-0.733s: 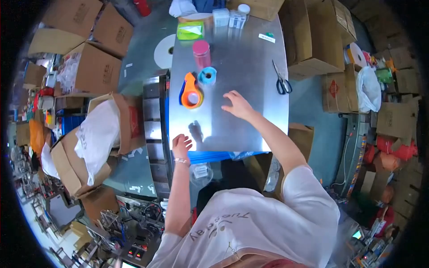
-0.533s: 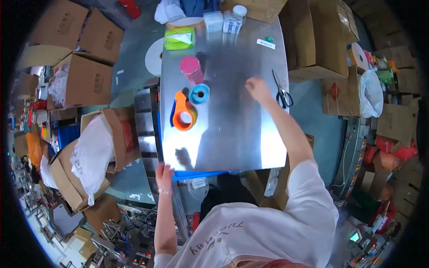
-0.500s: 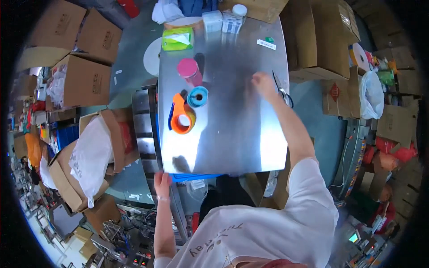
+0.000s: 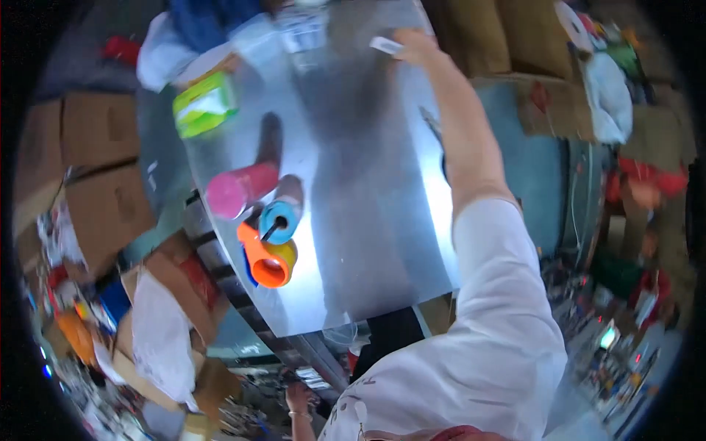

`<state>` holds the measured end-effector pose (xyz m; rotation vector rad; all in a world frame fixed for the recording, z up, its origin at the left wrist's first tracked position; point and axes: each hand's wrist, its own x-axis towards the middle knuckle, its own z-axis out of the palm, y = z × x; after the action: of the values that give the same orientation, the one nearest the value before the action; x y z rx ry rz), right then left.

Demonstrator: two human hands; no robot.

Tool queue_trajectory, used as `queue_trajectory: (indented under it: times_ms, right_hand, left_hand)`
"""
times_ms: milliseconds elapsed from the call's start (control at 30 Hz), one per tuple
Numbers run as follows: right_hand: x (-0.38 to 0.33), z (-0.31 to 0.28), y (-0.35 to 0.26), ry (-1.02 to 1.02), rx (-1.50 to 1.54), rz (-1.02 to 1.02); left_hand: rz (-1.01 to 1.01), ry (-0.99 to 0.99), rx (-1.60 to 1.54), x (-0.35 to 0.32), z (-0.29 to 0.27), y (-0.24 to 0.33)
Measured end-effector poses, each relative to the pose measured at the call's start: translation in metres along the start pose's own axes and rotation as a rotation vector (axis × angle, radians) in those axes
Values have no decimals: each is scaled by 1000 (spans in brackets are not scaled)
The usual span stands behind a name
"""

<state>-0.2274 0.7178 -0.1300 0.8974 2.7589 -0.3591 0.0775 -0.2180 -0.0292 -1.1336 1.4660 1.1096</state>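
Observation:
My right hand (image 4: 416, 46) reaches across to the far right of the metal table (image 4: 368, 242). Its fingertips are at the right end of a small white label strip (image 4: 384, 45); blur hides whether they grip it. Beneath my right forearm lie scissors (image 4: 431, 123), partly covered. My left hand (image 4: 298, 397) hangs low beyond the table's near left edge, its fingers blurred against a dark background.
On the table's left stand a pink cylindrical container (image 4: 239, 192), a light-blue roll-shaped holder (image 4: 279, 223) and an orange tape dispenser (image 4: 266, 263). Farther back are a green soft pack (image 4: 204, 105) and clear plastic boxes (image 4: 303, 33). Cardboard boxes (image 4: 110, 213) flank both sides.
My right hand has moved farther across the table to the white label. My left hand has dropped lower, away from the table's corner. The whole view has turned and shifted.

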Motion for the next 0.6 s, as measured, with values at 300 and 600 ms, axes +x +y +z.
queue_trajectory:
  times_ms: [300,600]
  right_hand:
    - [-109,14,-14,332,590,53]
    - [-514,51,-247,-597,1278,-155]
  left_hand:
    - [558,40,288,-44,183,107]
    - [619,-118,-155,-118,291,123]
